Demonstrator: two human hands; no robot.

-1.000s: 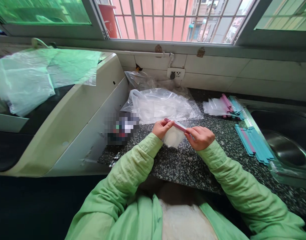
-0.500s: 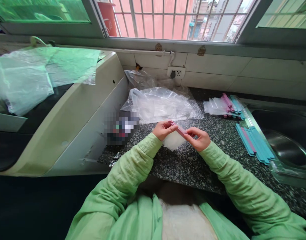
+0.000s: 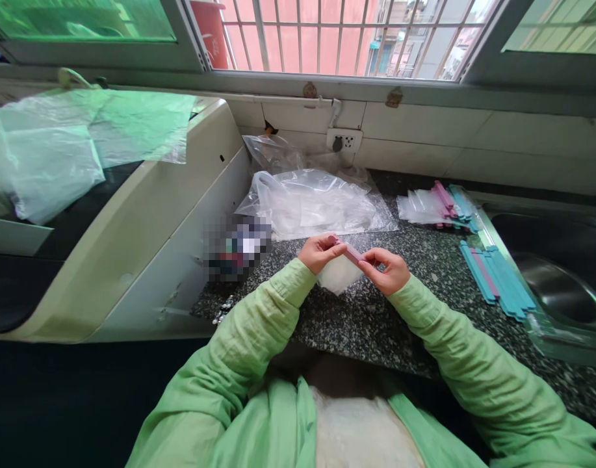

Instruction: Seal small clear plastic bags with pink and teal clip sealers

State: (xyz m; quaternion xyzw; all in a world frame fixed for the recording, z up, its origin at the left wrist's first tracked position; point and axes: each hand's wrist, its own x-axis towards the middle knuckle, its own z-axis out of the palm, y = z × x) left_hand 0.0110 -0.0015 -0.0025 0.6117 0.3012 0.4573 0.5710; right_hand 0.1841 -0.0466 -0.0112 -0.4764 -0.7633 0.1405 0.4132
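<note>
While the right hand [image 3: 386, 270] has slid inward along the pink strip [image 3: 350, 252] since a second ago, the two hands now sit closer together over the speckled worktop [image 3: 356, 325], and in the last half second almost nothing has moved. That narrowing suggests the pressing along the strip has reached its near end, with little of the strip left uncovered between the fingertips. The left hand [image 3: 318, 252] pinches the strip's left end between thumb and fingers; the right hand pinches its other end, fingers curled over the top. A small clear pouch [image 3: 337, 275] hangs below the strip, between the two wrists and just above the worktop, its contents whitish and too blurred to name. Both hands are closed on the strip, neither resting on the stone. Beyond them, touching the back wall, lies a heap of clear bags [image 3: 317, 205]. To the right, well apart from the hands, lie a stack of small pouches [image 3: 431, 208] with pink and teal strips and a row of loose teal strips [image 3: 497, 281] beside the sink [image 3: 561, 292]. A blurred-out dark object [image 3: 236, 248] sits left of the hands.
</note>
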